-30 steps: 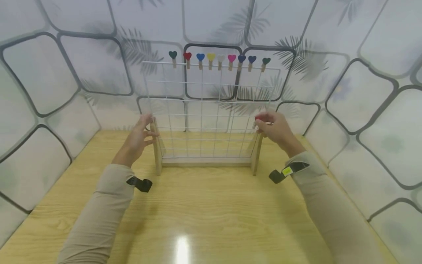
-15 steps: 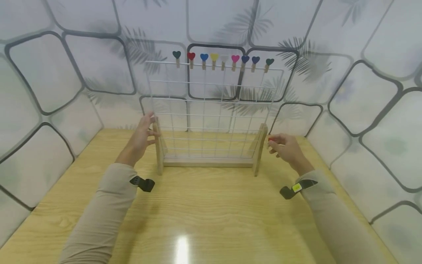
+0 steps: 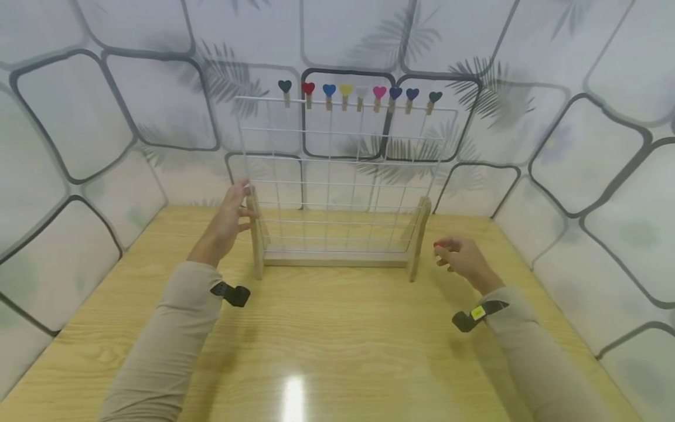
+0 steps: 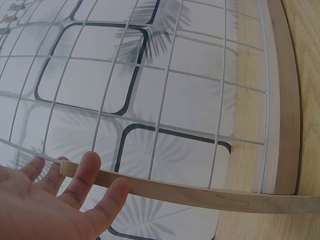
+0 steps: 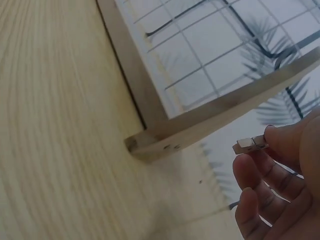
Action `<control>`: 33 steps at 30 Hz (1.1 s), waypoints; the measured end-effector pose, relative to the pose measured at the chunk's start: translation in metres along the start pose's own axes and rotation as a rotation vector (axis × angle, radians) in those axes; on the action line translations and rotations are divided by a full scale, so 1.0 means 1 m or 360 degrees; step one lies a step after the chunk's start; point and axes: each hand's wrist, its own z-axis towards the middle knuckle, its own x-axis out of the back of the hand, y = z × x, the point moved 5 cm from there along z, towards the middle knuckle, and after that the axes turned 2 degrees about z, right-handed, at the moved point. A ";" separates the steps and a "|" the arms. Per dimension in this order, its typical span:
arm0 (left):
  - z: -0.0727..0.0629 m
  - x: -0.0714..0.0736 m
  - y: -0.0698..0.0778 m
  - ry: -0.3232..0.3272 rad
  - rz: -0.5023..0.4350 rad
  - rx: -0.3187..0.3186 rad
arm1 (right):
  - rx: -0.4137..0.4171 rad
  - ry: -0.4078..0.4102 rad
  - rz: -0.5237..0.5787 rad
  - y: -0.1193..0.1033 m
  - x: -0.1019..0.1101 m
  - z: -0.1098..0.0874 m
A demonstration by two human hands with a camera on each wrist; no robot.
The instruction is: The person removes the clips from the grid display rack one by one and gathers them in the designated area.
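A white wire grid rack (image 3: 337, 136) with wooden side posts stands on the table. Along its top wire sits a row of small wooden clothespins with coloured hearts, among them a red one (image 3: 308, 89) and a yellow one (image 3: 345, 91). My left hand (image 3: 227, 220) touches the left wooden post (image 4: 200, 196), its fingers fairly straight and spread on either side of the post's tip. To the right of the rack, apart from it, my right hand (image 3: 461, 258) pinches a small clothespin (image 5: 248, 145). A bit of red shows at its fingertips in the head view.
The wood-grain table (image 3: 337, 340) runs in front of the rack. Patterned white walls (image 3: 585, 158) close in at the back and on both sides. The right post's foot (image 5: 145, 145) rests on the tabletop beside my right hand.
My right hand has moved from the rack's right post outward and down, carrying the clothespin away. The left hand has stayed at the left post.
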 end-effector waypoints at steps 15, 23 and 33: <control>0.000 -0.001 0.001 0.0011 0.0011 -0.0011 | -0.0171 -0.0011 -0.0096 0.050 -0.007 0.001; 0.000 -0.001 0.002 0.0018 0.0009 -0.0014 | -0.0204 -0.0015 -0.0124 0.059 -0.011 0.003; 0.001 -0.001 0.001 0.0012 0.0000 -0.0021 | -0.0228 -0.0051 -0.0243 0.060 -0.014 0.006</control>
